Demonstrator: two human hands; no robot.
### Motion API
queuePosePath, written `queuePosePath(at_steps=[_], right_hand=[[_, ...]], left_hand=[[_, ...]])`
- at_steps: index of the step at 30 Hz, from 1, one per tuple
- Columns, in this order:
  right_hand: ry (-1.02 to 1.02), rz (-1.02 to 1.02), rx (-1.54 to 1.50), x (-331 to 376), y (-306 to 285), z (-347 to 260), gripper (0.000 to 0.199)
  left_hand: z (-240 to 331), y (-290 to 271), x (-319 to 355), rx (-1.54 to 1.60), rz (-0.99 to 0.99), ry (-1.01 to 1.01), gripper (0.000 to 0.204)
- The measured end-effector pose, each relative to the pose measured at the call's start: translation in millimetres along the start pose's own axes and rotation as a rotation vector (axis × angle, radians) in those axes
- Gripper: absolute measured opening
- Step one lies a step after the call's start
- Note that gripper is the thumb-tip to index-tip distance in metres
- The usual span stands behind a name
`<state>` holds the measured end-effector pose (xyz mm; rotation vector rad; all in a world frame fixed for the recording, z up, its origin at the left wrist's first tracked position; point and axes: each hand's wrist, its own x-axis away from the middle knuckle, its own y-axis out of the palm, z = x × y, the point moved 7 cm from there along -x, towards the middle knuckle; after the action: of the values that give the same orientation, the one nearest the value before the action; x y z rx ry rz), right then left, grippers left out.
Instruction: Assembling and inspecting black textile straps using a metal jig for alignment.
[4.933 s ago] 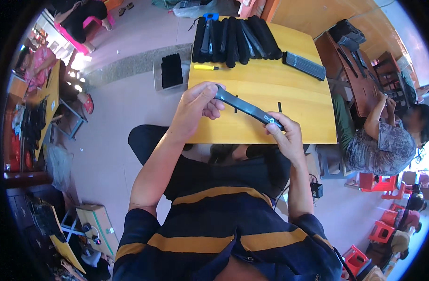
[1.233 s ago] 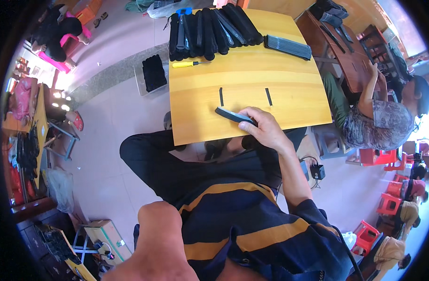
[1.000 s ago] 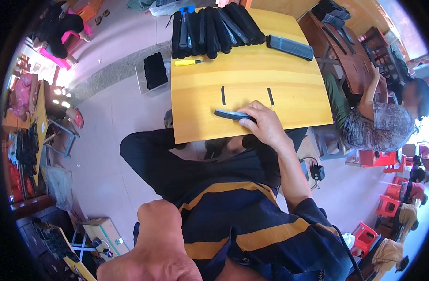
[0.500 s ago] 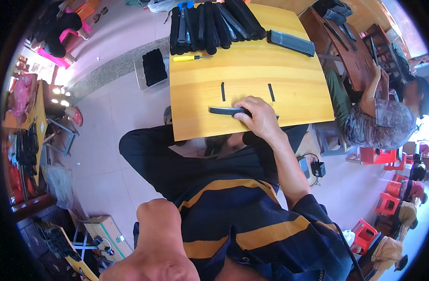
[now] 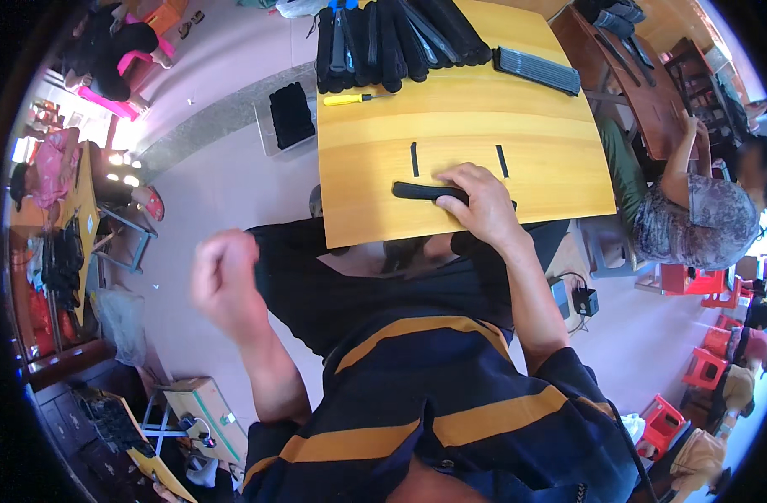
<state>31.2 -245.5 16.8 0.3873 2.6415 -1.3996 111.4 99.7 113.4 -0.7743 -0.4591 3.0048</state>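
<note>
On the yellow wooden table (image 5: 358, 180), my right hand (image 5: 484, 205) is closed around a slim black strip (image 5: 417, 191) with a rounded left end. The strip lies flat near the table's front edge, and its middle is under my fingers and thumb. Two short black marks (image 5: 414, 159) stand upright on the tabletop just beyond the strip. My left hand (image 5: 224, 281) is in the air to the left of my knee, off the table. Its fingers look bent but are smeared by motion, and nothing can be made out in them.
At the table's far side lie several long black sleeves (image 5: 375, 46), a yellow-handled screwdriver (image 5: 347, 99) and a stack of dark slats (image 5: 536, 71). A clear bin with black cloth (image 5: 291, 117) stands to the left. Another person (image 5: 694, 210) sits at a brown table on the right.
My left hand has swung up and forward from close to my chest. The strip has turned from its layered edge onto its flat black face in my right hand.
</note>
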Motion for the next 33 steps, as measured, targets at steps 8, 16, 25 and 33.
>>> queuePosePath(at_steps=[8, 16, 25, 33], right_hand=[[0.052, -0.053, -0.807, -5.5, -34.5, -75.9, 0.011], [-0.621, -0.763, -2.161, 21.1, -83.9, -270.1, 0.018], [0.484, -1.820, -2.181, 50.3, -122.9, -291.9, 0.032], [0.246, -1.846, -2.375, 61.0, -117.4, -293.0, 0.038]], left_hand=[[-183.2, 9.1, 79.3, -0.613, -0.317, -0.018, 0.024], [-89.7, 103.0, -23.2, -0.415, -0.294, 0.291, 0.025], [-107.3, 218.2, -85.9, -0.603, -0.516, 0.618, 0.042], [-112.9, 247.8, -87.2, -0.680, -0.602, 0.550, 0.033]])
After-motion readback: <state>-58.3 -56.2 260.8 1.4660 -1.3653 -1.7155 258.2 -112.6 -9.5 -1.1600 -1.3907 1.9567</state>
